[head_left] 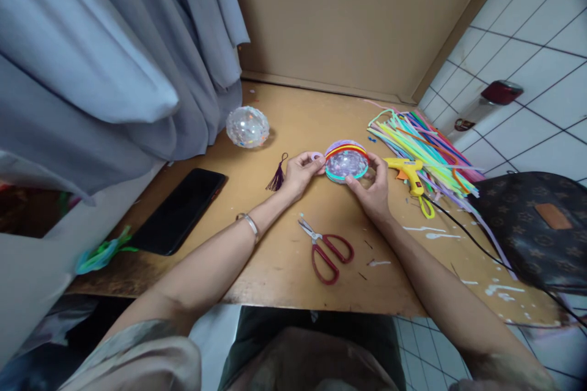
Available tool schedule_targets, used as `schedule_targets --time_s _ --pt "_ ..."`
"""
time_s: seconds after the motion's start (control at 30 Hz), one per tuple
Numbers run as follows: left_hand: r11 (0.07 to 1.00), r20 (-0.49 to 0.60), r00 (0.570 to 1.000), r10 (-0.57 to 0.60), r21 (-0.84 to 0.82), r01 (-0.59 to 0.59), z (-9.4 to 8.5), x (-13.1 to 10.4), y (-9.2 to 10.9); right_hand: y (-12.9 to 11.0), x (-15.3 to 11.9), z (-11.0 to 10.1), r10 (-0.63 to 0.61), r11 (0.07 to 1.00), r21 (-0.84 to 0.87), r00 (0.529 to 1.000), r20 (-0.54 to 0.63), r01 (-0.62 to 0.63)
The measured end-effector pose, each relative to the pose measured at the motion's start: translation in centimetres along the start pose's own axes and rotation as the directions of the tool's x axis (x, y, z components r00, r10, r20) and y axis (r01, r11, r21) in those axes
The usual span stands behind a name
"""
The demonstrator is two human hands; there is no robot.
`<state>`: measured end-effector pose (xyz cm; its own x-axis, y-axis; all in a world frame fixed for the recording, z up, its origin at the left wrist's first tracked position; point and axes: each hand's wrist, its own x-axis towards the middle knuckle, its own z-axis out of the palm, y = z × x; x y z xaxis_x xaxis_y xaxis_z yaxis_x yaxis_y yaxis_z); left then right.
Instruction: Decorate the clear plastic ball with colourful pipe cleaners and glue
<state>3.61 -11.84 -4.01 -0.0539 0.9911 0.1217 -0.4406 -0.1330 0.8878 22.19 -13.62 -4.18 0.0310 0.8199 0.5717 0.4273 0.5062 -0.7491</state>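
Wooden table (293, 220); left hand (302, 172), right hand (376, 190) grip clear ball (346, 165), coloured bands (347, 146) running left to right.

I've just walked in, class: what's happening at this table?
A person holds a clear ball banded in purple, yellow, red and turquoise. The right hand grips one side; the left hand is at the other, with a pale-purple loop by its fingers. Red-handled scissors lie nearer the person, a yellow glue gun and colourful strips to the right, and another clear ball to the left.
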Motion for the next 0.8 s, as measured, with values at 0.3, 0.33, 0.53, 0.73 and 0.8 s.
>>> schedule_targets --time_s 0.3,0.33,0.53,0.73,0.8 --pt "0.996 -0.006 0.999 0.045 0.074 -0.044 -0.28 0.36 -0.48 0.0 0.05 0.11 -0.005 0.999 -0.047 1.0 -0.007 0.005" --pt "0.996 -0.005 0.999 0.045 0.073 -0.044 -0.27 0.38 -0.48 -0.03 0.05 0.1 -0.003 0.999 -0.047 1.0 -0.007 0.003" --pt "0.998 -0.018 1.0 -0.001 0.069 0.002 -0.06 0.31 -0.24 -0.07 0.04 0.06 0.009 0.999 -0.037 1.0 -0.013 -0.01" --pt "0.999 -0.028 0.999 -0.023 0.04 0.024 -0.04 0.25 -0.06 0.09 0.1 0.09 0.015 1.0 -0.016 1.0 -0.019 -0.016" --pt "0.999 -0.027 0.999 -0.024 0.032 0.025 -0.03 0.21 0.01 0.1 0.1 0.13 0.017 1.0 -0.009 1.0 -0.024 -0.017"
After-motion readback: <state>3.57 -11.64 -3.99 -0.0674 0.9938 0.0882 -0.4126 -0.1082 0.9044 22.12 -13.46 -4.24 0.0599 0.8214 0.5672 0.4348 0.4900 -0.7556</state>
